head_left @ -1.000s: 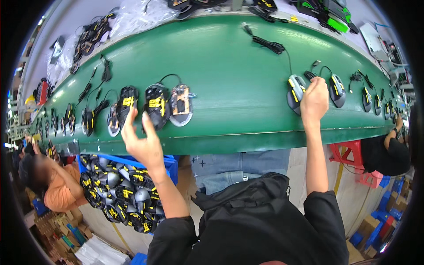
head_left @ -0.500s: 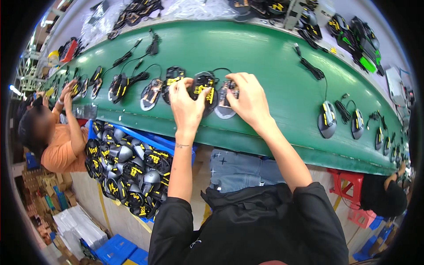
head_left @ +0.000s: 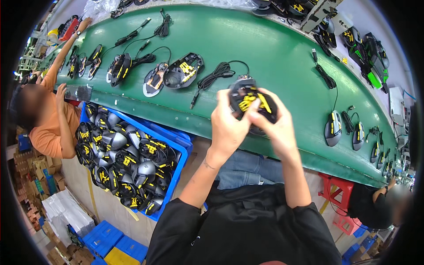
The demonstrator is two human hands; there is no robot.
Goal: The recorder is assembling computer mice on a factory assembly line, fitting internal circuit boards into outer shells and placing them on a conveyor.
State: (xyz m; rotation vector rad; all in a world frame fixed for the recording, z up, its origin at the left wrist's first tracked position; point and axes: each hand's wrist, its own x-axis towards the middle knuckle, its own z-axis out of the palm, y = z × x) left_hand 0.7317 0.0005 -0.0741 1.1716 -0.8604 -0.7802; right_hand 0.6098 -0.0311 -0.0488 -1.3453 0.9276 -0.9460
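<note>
Both hands are around a black mouse top shell (head_left: 250,100), whose inside with yellow plastic parts faces up. My left hand (head_left: 227,128) grips its left side, fingers wrapped along the edge. On the right edge is my right hand (head_left: 279,126), thumb pressed over the yellow parts and slightly blurred. A mouse base largely hidden by the shell and hands shows at the far side, with a coiled black cable (head_left: 216,76) beside it on the belt. Farther left lie another upturned top shell (head_left: 183,73) and a mouse base with bare electronics (head_left: 154,80).
The green conveyor belt (head_left: 282,57) carries assembled mice (head_left: 333,128) at right and more parts at left. A blue crate (head_left: 179,165) full of shells stands below its near edge. A person in orange (head_left: 53,128) sits at left, another in black at right, beside a red stool (head_left: 333,187).
My right hand has moved from the mouse base to the top shell, which both hands now hold farther right. The view has shifted, and the person in orange has stretched an arm across the belt.
</note>
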